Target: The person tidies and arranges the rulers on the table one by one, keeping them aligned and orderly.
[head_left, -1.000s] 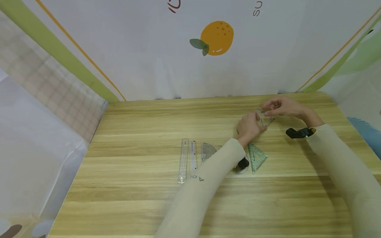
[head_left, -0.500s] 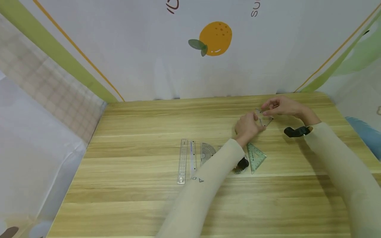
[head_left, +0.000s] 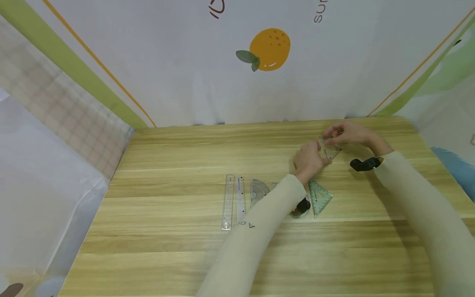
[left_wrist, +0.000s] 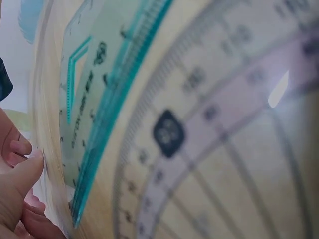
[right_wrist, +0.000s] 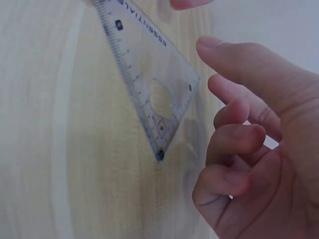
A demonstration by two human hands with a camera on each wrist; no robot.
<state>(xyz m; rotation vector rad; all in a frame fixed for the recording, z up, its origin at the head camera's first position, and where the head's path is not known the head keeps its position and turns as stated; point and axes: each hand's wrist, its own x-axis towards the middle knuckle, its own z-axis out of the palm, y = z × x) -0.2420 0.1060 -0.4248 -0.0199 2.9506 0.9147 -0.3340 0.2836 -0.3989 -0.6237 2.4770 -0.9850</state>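
A clear plastic set square (head_left: 330, 152) is at the far right of the table; the right wrist view shows its printed scale and the cut-out in its middle. My left hand (head_left: 308, 159) holds its left side, thumb at the near corner and forefinger farther back. My right hand (head_left: 346, 134) hovers over its far edge. In the right wrist view the right thumb (right_wrist: 239, 57) stands apart from the set square, the other fingers loosely curled with nothing between them. Nearer lies a green set square (head_left: 320, 198), beside a round protractor (left_wrist: 199, 134) partly covered by the left wrist.
A long clear ruler (head_left: 228, 202), a narrower ruler (head_left: 241, 194) and a half-round protractor (head_left: 259, 190) lie in a row left of the left sleeve (head_left: 259, 222). That sleeve hides part of the row. A white cloth wall (head_left: 185, 82) stands behind the table's back edge.
My right hand has shifted slightly left over the clear set square. The left hand keeps its hold, and the other drawing tools lie as before.
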